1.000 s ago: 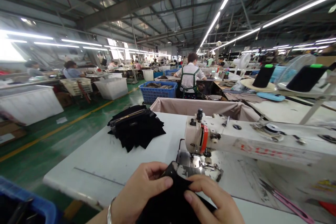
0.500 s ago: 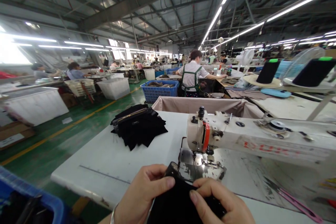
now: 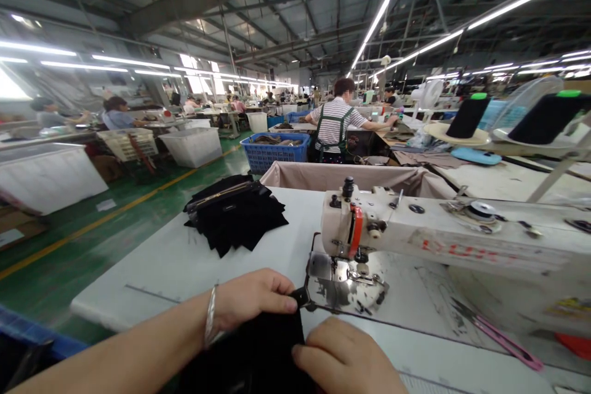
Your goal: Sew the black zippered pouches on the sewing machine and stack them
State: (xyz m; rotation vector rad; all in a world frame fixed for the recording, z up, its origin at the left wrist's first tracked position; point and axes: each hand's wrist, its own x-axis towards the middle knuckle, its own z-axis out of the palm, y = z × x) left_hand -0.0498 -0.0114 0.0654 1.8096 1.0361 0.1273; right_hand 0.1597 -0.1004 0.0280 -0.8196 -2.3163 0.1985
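A piece of black fabric [image 3: 258,348] lies at the near edge of the white sewing table [image 3: 184,265]. My left hand [image 3: 252,297], with a bracelet at the wrist, pinches its far corner just left of the metal needle plate [image 3: 344,283]. My right hand [image 3: 344,360] rests curled on the fabric's right edge, fingers closed on it. The white sewing machine [image 3: 415,234] stands right behind the plate, its head above the needle area.
A stack of black fabric pieces [image 3: 235,212] lies further back on the table. Pink scissors [image 3: 505,341] rest at right. Black thread cones [image 3: 464,116] stand behind the machine. A person in a striped shirt works beyond, by a blue basket [image 3: 274,157].
My left hand has slid left and forward along the fabric, arm now stretched across. My right hand has dropped lower and curled. The fabric's corner sits at the plate's left edge.
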